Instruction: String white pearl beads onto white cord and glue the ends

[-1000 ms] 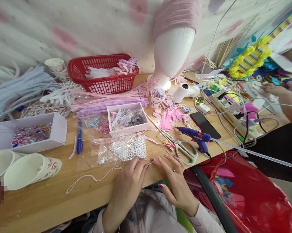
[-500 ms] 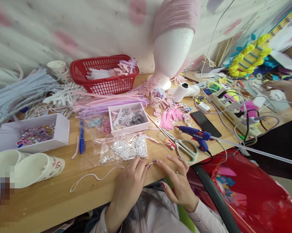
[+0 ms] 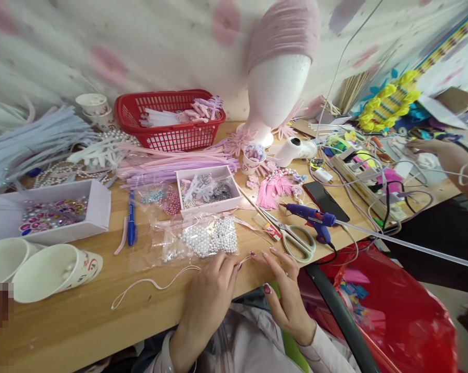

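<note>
White cord (image 3: 152, 283) lies on the wooden table (image 3: 82, 326) near its front edge. It makes a narrow loop at the left end and then runs to the right, up to the left hand (image 3: 210, 292). This hand is curled, and its thumb and fingertips are closed together on the right end of the cord, just in front of a clear bag of white pearls (image 3: 206, 241). The right hand (image 3: 286, 295) is just beside it, with the fingertips of the two hands almost touching. Its fingers (image 3: 274, 259) are stretched and a little apart, and the tips rest on the table edge. I cannot tell if this hand holds something thin.

Behind the right hand lie scissors with pale green handles (image 3: 296, 242) and, next to them, a blue glue gun (image 3: 314, 220). A black phone (image 3: 327, 201) is beyond the glue gun, and a pink tassel (image 3: 270, 190) is to the left of the phone. Behind the pearl bag stands a small white box of trinkets (image 3: 208, 189). A blue pen (image 3: 131, 225) lies left of the bag. At the far left, two paper cups (image 3: 55, 272) lie on their sides in front of a white box of coloured gems (image 3: 51, 212). Further back are a red basket (image 3: 169, 122) and a white foam head (image 3: 278, 88). At the right edge, another person's hand (image 3: 439, 153) is over the clutter.
</note>
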